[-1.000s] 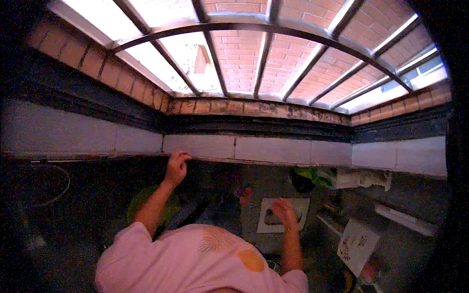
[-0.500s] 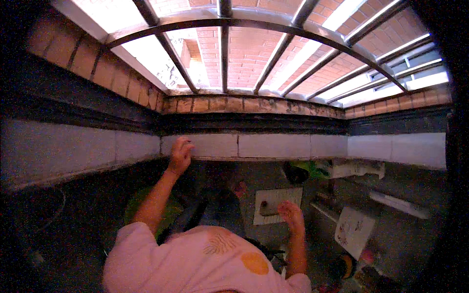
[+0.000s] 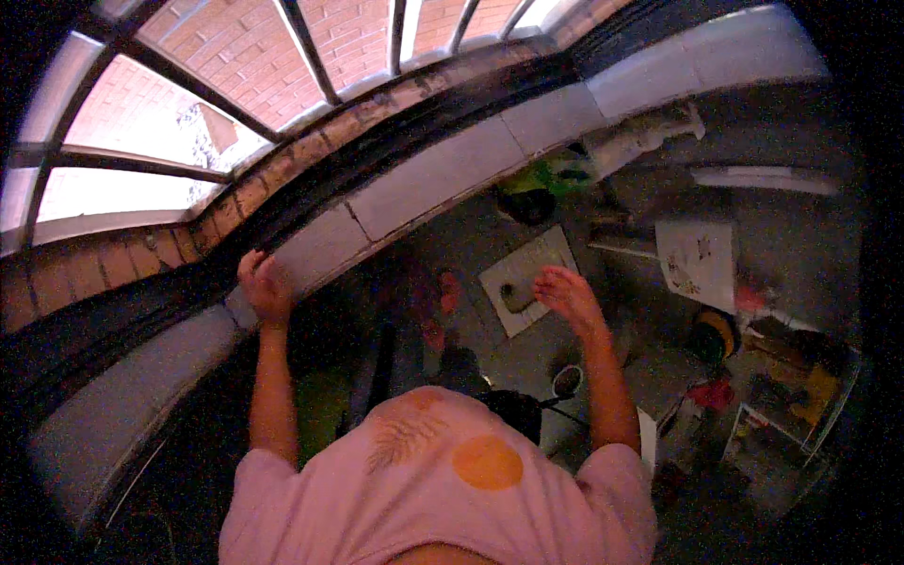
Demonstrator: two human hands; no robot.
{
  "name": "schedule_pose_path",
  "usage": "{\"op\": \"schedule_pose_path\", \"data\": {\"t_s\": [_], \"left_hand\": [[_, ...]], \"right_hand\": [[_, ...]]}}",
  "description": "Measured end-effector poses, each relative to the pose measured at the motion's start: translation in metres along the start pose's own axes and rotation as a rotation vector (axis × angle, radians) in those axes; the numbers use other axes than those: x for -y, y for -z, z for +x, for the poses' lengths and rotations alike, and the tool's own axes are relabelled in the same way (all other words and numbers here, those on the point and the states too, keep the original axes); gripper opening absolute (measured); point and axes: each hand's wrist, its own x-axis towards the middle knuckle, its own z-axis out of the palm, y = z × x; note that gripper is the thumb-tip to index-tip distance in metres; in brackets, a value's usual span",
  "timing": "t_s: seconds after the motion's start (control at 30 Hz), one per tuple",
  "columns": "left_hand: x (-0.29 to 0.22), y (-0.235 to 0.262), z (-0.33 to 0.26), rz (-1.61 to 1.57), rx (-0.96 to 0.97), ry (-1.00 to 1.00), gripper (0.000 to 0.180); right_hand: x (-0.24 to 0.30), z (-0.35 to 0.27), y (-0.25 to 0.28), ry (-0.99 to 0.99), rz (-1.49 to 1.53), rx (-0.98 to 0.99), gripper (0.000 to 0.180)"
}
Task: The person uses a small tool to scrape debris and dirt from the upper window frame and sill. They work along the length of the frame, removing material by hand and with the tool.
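Dim, grainy room, with dark bars (image 3: 311, 58) across a bright opening at far left and a sunlit brick wall (image 3: 226, 52) outside. Running slantwise from near left to far right below the opening, a row of pale tiles (image 3: 414, 195). At left, in front of those tiles, the left hand (image 3: 268, 292), raised, fingers loosely curled and slightly apart, nothing visible between them; touching the tiles or just short of them, impossible to tell. Near, in the middle, a pink shirt (image 3: 405, 508) with a printed orange disc. Farther off, right of centre, a dark pot-like thing (image 3: 527, 204) beside green leaves (image 3: 551, 176). Nearer than these, a white square panel (image 3: 546, 251) bearing a dark oblong mark, and over its right part the right hand (image 3: 572, 301), fingers bent and close together, pointing left, nothing visible in them; contact with the panel, impossible to tell. Farther right, a pale sheet (image 3: 697, 266) with small dark marks.
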Motion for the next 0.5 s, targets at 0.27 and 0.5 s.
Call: {"op": "schedule_pose_path", "data": {"t_s": [0.27, 0.5], "left_hand": [[-0.05, 0.031, 0.026, 0.078, -0.062, -0.127, 0.016], [-0.074, 0.044, 0.04, 0.168, -0.053, 0.022, 0.014]], "right_hand": [[-0.073, 0.015, 0.055, 0.017, 0.172, 0.23, 0.036], [-0.059, 0.035, 0.049, -0.101, 0.017, 0.075, 0.034]]}}
